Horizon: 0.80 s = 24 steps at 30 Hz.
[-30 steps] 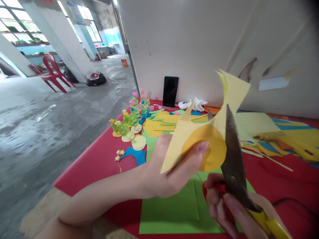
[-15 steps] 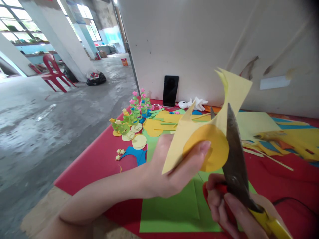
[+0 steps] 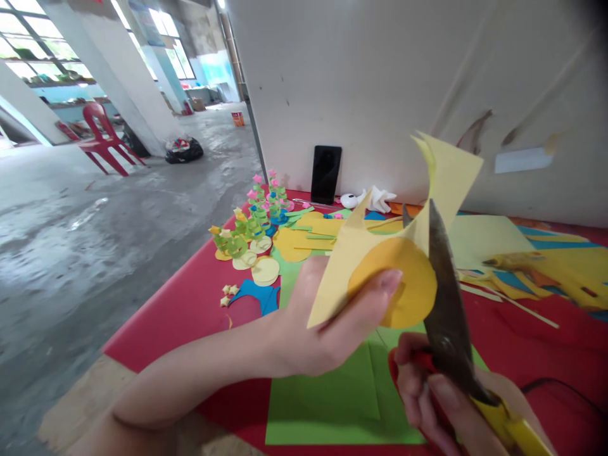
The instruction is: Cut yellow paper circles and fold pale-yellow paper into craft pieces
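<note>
My left hand point(image 3: 332, 323) pinches an orange-yellow paper circle point(image 3: 413, 285) flat against a pale yellow sheet point(image 3: 344, 253), thumb on top. The sheet has a curved cut along its upper side, and a strip of it curls upward at the right. Scissors point(image 3: 449, 297) with dark, worn blades and red and yellow handles are in my right hand point(image 3: 441, 399). Their blades stand apart around the pale sheet, just at the right edge of the circle. Beneath both hands lies a green paper sheet point(image 3: 327, 405).
Small paper trees with stars point(image 3: 261, 215) and pale paper discs point(image 3: 265, 270) stand at the left. A black phone point(image 3: 325, 174) leans on the white wall. A yellow glue gun point(image 3: 565, 272) and paper scraps lie at the right on the red table cover point(image 3: 190, 310).
The scissor blades have shifted very slightly left along the circle's edge. My left hand keeps its pinch on the paper with hardly any movement.
</note>
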Tool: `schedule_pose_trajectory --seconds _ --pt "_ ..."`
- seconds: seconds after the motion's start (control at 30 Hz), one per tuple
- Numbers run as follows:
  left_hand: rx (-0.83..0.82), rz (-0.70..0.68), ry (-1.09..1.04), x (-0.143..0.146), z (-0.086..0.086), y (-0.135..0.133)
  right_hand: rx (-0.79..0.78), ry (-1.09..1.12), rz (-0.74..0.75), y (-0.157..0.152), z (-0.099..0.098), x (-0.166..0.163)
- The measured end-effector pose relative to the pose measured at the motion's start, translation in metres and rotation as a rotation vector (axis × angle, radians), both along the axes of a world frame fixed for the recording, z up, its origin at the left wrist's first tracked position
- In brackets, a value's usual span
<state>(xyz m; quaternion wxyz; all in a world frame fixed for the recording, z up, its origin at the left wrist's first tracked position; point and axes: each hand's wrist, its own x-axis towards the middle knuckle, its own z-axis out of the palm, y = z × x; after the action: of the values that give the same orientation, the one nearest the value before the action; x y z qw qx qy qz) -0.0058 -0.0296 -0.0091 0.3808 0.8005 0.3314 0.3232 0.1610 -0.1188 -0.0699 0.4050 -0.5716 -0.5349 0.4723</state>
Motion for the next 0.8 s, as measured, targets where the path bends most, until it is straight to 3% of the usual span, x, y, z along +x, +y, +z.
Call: schedule_pose_trajectory --seconds 0.2,0.37,0.6,0.8 --pt "-0.114 0.005 0.0 0.0 0.006 0.002 -0.211 0.2 0.179 0.021 -0.019 0.011" --pt "-0.175 -0.032 -0.007 -0.001 0.004 0.003 -0.425 0.208 0.254 0.034 -0.026 0.013" --pt "-0.27 -0.048 -0.042 -0.004 0.001 0.003 -0.101 0.164 0.034 0.008 -0.014 -0.001" --pt "-0.265 -0.03 -0.067 -0.001 0.003 0.001 -0.046 0.115 -0.05 0.003 0.001 -0.007"
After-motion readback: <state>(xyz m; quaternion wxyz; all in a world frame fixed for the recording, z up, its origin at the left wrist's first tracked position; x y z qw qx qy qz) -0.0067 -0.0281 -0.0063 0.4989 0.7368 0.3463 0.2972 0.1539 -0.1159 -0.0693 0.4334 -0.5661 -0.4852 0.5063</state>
